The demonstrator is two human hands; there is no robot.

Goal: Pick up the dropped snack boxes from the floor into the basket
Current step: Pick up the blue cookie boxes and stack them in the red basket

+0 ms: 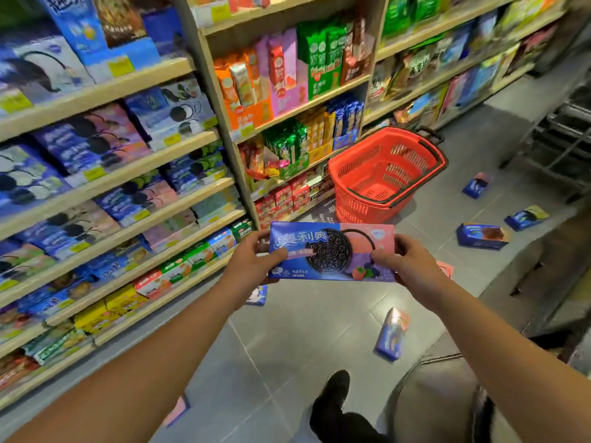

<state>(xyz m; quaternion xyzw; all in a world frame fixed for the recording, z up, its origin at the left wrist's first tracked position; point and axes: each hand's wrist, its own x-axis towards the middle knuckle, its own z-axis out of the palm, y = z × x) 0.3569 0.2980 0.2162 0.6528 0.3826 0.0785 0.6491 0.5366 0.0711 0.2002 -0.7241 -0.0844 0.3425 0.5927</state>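
centre frame: left hand (256, 262) and right hand (403, 263) each grasp one end of a blue-pink snack box (331, 251), held level above the floor (287, 330); red basket (387, 171) stands beyond it, centre right, beside the shelves (128, 174); further boxes lie on the floor at right (483, 235) and lower centre (392, 334)

both my hands up front holding a blue/pink cookie box (332, 251) flat, face up: left hand (252, 260) pinches its left end, right hand (403, 260) the right end. red basket (387, 174) on floor beyond, by the shelves (134, 174). more boxes lie on the tiles, e.g. one (391, 335) near my shoe (332, 398).
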